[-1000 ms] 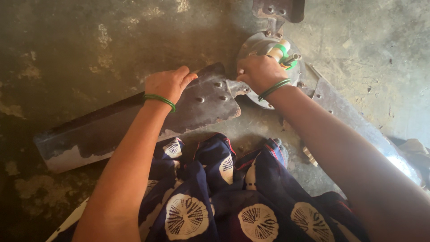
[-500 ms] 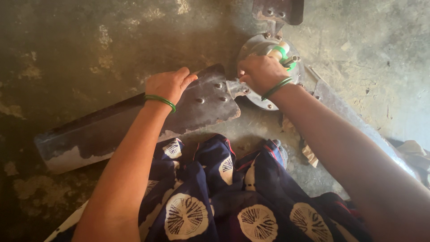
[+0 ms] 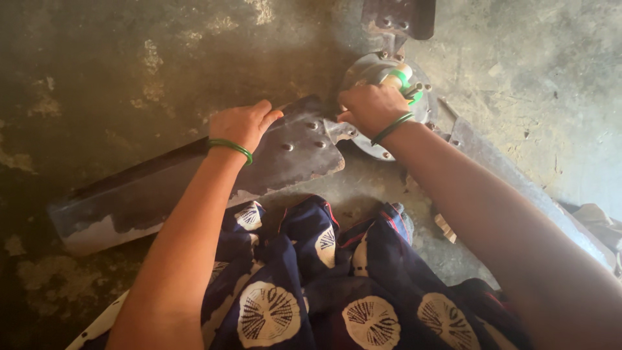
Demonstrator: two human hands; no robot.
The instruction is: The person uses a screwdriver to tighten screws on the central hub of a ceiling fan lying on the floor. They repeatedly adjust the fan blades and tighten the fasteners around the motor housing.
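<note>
Your left hand (image 3: 241,124) lies flat on the near blade (image 3: 194,175), fingers stretched out and loosely open, palm pressing the dark metal close to its riveted end. That blade runs from the middle of the frame down to the lower left, where its tip shows a pale, worn patch. A green bangle (image 3: 229,148) circles your left wrist.

Your right hand (image 3: 370,107) is up at the hub (image 3: 369,71), centre-top of the frame, fingers curled tight around a green-handled tool (image 3: 405,81) whose handle pokes out past your knuckles. How the tool's tip meets the hub you can't tell from here; your fist hides it. A second green bangle (image 3: 392,128) sits on that wrist.

The hub is a round grey metal housing lying on the concrete floor (image 3: 129,52). A second blade (image 3: 398,16) leaves it upward and is cut off by the top edge, and a third blade (image 3: 518,188) runs under your right forearm toward the lower right.

Along the bottom of the frame your lap is covered by dark blue cloth (image 3: 311,291) printed with white round patterns, just below the near blade.
</note>
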